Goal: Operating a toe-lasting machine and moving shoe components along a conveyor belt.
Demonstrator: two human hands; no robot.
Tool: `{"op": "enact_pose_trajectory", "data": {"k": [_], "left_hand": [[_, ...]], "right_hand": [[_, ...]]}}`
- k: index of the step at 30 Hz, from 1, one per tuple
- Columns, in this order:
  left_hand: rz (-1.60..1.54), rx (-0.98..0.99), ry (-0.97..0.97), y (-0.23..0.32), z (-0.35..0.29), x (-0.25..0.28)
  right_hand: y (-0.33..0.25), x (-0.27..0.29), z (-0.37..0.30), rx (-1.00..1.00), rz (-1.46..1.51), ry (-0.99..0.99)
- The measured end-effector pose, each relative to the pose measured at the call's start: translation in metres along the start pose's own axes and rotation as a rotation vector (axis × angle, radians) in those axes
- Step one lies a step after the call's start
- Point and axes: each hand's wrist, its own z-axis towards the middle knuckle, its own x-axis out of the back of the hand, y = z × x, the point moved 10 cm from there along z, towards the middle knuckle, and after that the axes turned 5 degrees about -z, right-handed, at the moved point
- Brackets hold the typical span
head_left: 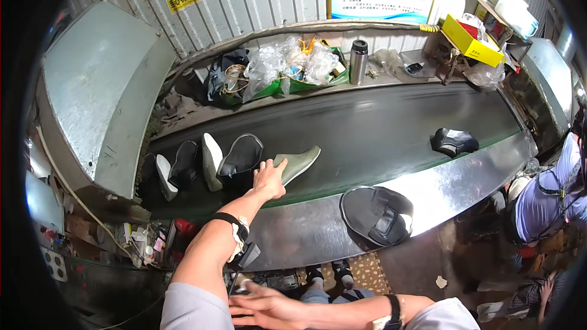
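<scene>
My left hand (269, 179) reaches over the near side of a dark conveyor belt (367, 122), its fingers closed on the rear end of an olive-green shoe (299, 165) with a pale sole edge. The shoe's toe points to the far right. Just left of that hand stand several black shoes, among them a wide black one (243, 154) and a white-soled one (212, 162). Low in the view, my right hand (266, 307) is held near my left forearm, slightly blurred, fingers spread and holding nothing.
A black shoe (455, 142) lies at the belt's right part, and another black piece of footwear (376, 215) rests on the metal ledge (293, 232). Behind the belt are a green bin of plastic bags (269, 88) and a steel flask (359, 62). Metal housings (101, 79) flank the belt. Another person (550, 186) is at right.
</scene>
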Motion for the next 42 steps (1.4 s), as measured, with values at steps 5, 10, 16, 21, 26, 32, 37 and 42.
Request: {"op": "enact_pose_trajectory", "data": {"k": [5, 10, 16, 21, 26, 32, 37, 42], "left_hand": [[0.078, -0.016, -0.002, 0.012, -0.025, 0.000], [0.321, -0.299, 0.216, 0.038, -0.027, 0.024], [0.126, -0.550, 0.493, 0.069, -0.087, 0.026], [-0.008, -0.918, 0.545, 0.152, -0.195, -0.009], [0.064, -0.923, 0.565, 0.188, -0.248, -0.081], [-0.662, -0.731, 0.183, 0.177, -0.214, -0.102], [-2.382, 0.444, -0.506, 0.095, -0.138, -0.125], [-1.818, 0.354, -0.518, 0.048, -0.110, -0.143]], "right_hand": [[-0.001, 0.018, -0.012, 0.057, -0.307, 0.235], [-0.062, 0.125, -0.039, 0.196, -0.478, 0.534], [-0.147, 0.117, -0.220, 0.524, -1.279, 0.861], [-0.239, 0.225, -0.436, 1.103, -0.955, 1.658], [-0.235, 0.237, -0.354, 0.942, -0.318, 1.137], [-0.221, 0.195, -0.325, 0.784, -0.262, 0.809], [-0.189, 0.125, -0.293, 0.642, -1.508, 1.186], [-0.094, 0.121, -0.229, 0.471, -2.812, 0.813]]}}
